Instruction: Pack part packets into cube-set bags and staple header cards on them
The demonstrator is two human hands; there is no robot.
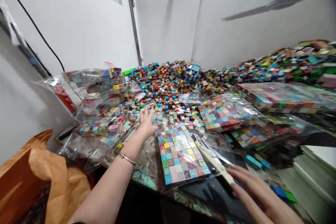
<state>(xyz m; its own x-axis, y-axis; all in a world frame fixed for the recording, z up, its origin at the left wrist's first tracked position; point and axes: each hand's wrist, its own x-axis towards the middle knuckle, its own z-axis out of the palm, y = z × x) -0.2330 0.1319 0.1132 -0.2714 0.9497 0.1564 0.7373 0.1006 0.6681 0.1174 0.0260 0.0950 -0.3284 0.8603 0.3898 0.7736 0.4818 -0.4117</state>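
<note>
My left hand (147, 122) reaches out over the table with its fingers spread, resting among loose small coloured cubes (168, 84) at the near edge of a big heap. A thin bracelet sits on that wrist. Just right of the hand lies a flat square sheet of coloured cubes (180, 154) inside a clear plastic bag. My right hand (257, 192) lies low at the bottom right, fingers stretched flat on a dark surface, its fingertips touching the end of a pale tool with a blade (214, 159) that rests beside the sheet.
Bagged cube sheets are stacked at the left (102, 94) and spread at the right (223, 113). More loose cubes pile along the back right (288, 61). An orange-brown bag (39, 178) sits at the lower left. White walls close the back.
</note>
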